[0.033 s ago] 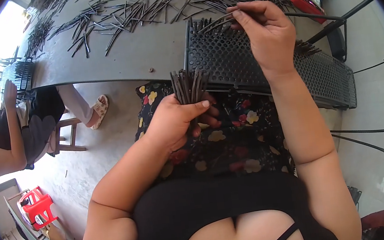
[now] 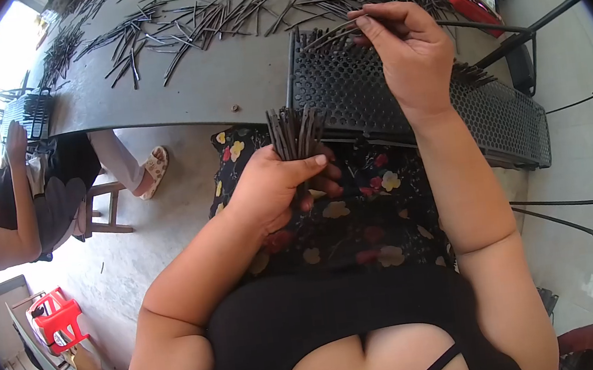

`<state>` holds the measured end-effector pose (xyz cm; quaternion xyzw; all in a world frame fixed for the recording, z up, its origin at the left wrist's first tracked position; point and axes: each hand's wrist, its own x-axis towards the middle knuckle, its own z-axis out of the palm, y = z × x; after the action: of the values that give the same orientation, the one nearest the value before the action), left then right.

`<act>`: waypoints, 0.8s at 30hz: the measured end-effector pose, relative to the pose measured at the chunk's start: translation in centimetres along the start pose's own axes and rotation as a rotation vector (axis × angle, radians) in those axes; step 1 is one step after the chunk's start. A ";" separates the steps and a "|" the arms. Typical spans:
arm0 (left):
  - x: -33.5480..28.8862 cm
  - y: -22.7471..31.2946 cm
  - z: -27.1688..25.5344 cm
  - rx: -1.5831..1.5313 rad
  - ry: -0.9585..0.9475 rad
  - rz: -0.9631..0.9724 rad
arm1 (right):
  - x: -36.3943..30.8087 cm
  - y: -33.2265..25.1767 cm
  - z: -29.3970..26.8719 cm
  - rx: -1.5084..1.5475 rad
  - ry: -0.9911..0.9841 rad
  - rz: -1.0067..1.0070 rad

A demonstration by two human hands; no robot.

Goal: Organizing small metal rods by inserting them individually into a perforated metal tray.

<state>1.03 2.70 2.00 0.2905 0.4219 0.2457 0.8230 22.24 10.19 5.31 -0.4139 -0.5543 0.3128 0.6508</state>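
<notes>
Head view: the left hand [image 2: 278, 181] is wrapped around a bundle of dark sticks [image 2: 296, 134], its thumb laid across the front and the stick ends projecting above the grip. The right hand [image 2: 417, 54], above and to the right of that grip, pinches a thin stick [image 2: 327, 37] between thumb and fingers; this extends leftward over a perforated black rack [image 2: 344, 92]. Contact with the rack cannot be determined. Beyond both grips, loose sticks [image 2: 209, 25] lie scattered on a grey table [image 2: 177, 102]. Floral cloth [image 2: 336, 211] lies below the left grip.
</notes>
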 end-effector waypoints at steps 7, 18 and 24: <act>0.4 -0.2 -0.3 -0.106 -0.055 -0.041 | 0.8 1.2 1.5 -0.382 -0.035 -0.177; 0.4 -0.4 -0.1 -0.157 -0.066 -0.012 | 2.3 1.2 3.0 -0.609 -0.257 -0.335; 0.1 -0.7 -0.1 -0.095 -0.019 0.086 | 2.5 1.7 2.2 -0.787 -0.364 -0.513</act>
<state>1.12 2.24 1.42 0.2713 0.3890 0.2980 0.8284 20.61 13.57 5.09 -0.4172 -0.8185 -0.0228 0.3942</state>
